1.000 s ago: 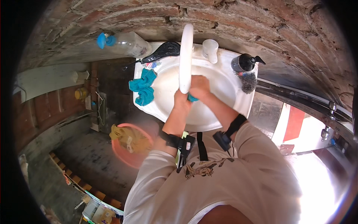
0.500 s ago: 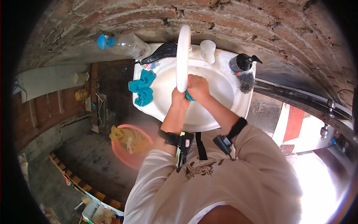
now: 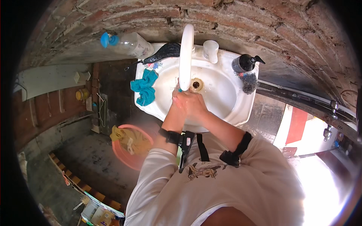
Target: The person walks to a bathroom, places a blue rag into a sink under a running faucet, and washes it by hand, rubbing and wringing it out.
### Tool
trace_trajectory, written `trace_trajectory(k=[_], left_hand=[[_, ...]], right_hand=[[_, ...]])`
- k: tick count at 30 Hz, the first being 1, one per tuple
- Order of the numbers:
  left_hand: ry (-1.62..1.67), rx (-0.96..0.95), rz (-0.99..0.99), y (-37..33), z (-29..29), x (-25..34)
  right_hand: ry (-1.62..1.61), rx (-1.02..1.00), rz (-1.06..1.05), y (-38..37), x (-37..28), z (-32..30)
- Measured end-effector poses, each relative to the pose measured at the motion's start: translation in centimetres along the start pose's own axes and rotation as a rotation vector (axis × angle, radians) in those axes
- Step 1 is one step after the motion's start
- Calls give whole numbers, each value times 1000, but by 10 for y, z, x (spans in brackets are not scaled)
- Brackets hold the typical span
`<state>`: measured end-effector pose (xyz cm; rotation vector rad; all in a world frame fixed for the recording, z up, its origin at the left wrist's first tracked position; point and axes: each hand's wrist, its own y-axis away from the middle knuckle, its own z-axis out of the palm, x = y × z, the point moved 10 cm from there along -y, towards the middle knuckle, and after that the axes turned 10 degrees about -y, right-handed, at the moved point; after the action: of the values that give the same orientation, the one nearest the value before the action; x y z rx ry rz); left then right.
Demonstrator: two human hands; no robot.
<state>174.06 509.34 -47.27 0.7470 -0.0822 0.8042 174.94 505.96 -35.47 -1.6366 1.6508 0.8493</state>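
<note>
Your two hands are pressed together over the bowl of the white ceramic sink (image 3: pixel 226 94), just below the tip of the tall white curved tap spout (image 3: pixel 186 52). Your left hand (image 3: pixel 180 98) lies against your right hand (image 3: pixel 196 103), fingers curled in around each other. A sliver of something teal shows at the top of the clasp, right under the spout, but you cannot tell what it is or which hand has it. The spout's long axis runs straight away from you toward the brick wall, and its mouth sits directly above your left fingers, so that hand is the nearer. The rusty round drain (image 3: pixel 196 84) lies just beyond your knuckles. A crumpled teal cloth (image 3: pixel 144 90) hangs on the sink's left rim; a dark pump bottle (image 3: pixel 244 63) stands on the right corner.
</note>
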Motion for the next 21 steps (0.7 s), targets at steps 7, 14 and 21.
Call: trace_trajectory(k=[7,14,21], left_hand=[[-176,435,-53,7,2,-11],[-179,358,-27,1,-5,-4],[-138,382,-20,11,-3,8]], right_hand=[[132,-103,396,-28,80,-19],[-69,-15,154,-20,50,-7],[-93,-5,242,-18,29,-14]])
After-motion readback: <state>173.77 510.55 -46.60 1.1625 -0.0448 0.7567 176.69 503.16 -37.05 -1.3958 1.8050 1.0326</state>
